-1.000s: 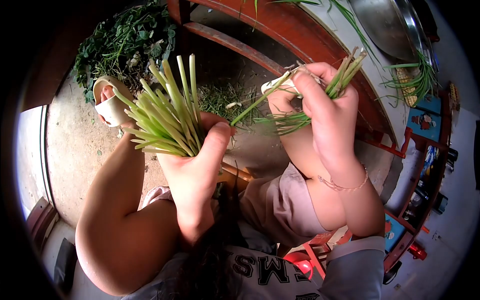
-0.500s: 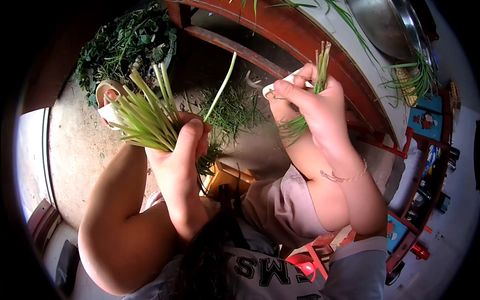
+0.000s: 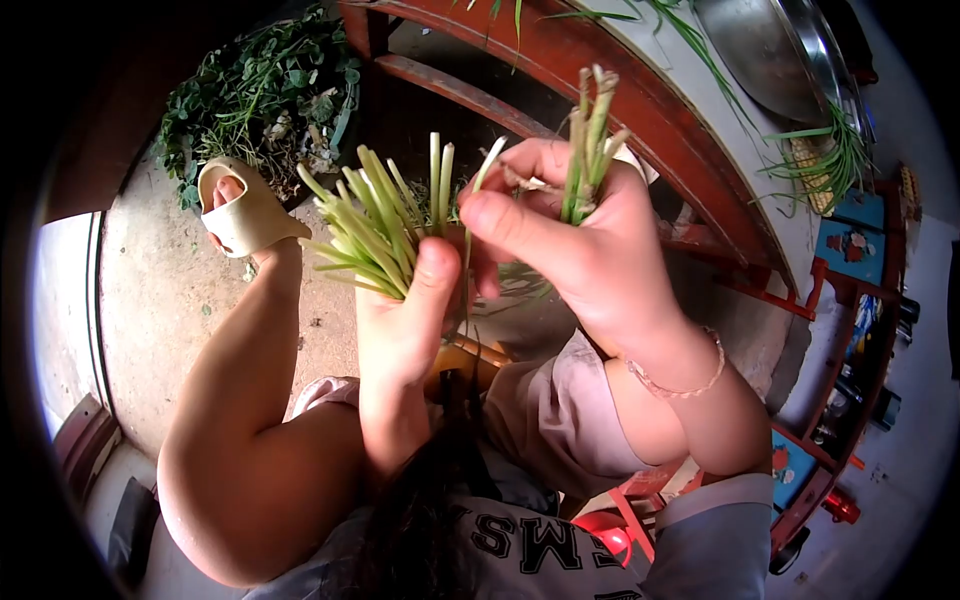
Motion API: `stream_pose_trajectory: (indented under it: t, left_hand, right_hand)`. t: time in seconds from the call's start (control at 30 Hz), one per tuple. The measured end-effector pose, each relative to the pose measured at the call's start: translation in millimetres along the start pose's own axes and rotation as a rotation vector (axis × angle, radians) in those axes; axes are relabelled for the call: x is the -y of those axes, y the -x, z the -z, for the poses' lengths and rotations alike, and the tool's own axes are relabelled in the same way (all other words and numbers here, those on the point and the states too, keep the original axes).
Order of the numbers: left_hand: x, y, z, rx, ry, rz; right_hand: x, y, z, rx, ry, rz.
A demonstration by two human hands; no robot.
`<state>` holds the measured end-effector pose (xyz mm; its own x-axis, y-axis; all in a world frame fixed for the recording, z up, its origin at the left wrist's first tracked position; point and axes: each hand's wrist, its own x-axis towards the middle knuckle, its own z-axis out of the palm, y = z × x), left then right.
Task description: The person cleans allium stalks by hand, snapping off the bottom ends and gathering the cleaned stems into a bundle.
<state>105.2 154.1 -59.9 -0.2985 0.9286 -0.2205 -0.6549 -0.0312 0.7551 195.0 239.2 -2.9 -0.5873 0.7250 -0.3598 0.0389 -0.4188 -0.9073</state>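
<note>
My left hand (image 3: 405,315) is closed around a thick bundle of chives (image 3: 372,228), their pale cut ends fanning up to the left above the thumb. Beside it, my right hand (image 3: 600,245) is wrapped round a smaller bunch of chives (image 3: 590,145), with brownish stem ends sticking up. Thumb and fingertips of that hand pinch near the top of a single stalk (image 3: 489,163) at the bundle's right side. The hands are close together, and the lower leaves are mostly hidden behind them.
A heap of leafy greens (image 3: 270,100) lies on the floor at upper left, near a sandalled foot (image 3: 235,205). On the table at upper right are a metal basin (image 3: 765,50), loose chives (image 3: 845,150) and a corn cob (image 3: 812,175). A red wooden frame (image 3: 470,100) edges the table.
My right hand has moved left and down to the bundle, its fingers now at a single stalk. My left hand has shifted right, bringing the bundle closer.
</note>
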Motion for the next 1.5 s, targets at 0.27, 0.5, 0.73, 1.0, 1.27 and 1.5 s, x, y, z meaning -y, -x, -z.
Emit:
stream_pose_trajectory:
  t: [0.27,0.5,0.73,1.0,1.27,1.5]
  left_hand:
    - [14,2,3,0.055,-0.07,-0.121]
    - [8,5,1,0.04,-0.126,-0.017]
    - [-2,6,-2,0.005,-0.259,0.006]
    - [6,4,-4,-0.071,-0.467,-0.238]
    - [4,1,-2,0.023,-0.382,-0.17]
    - [11,-2,4,0.122,-0.445,-0.165]
  right_hand:
    - [-2,5,-8,-0.012,0.098,0.072]
    - [5,7,-10,0.0,0.093,0.09]
    - [-1,9,-6,0.051,0.214,0.33]
    - [-6,11,-8,0.039,0.273,0.49]
    - [-4,11,-2,0.043,0.357,0.522]
    - [-9,5,4,0.049,0.342,0.582]
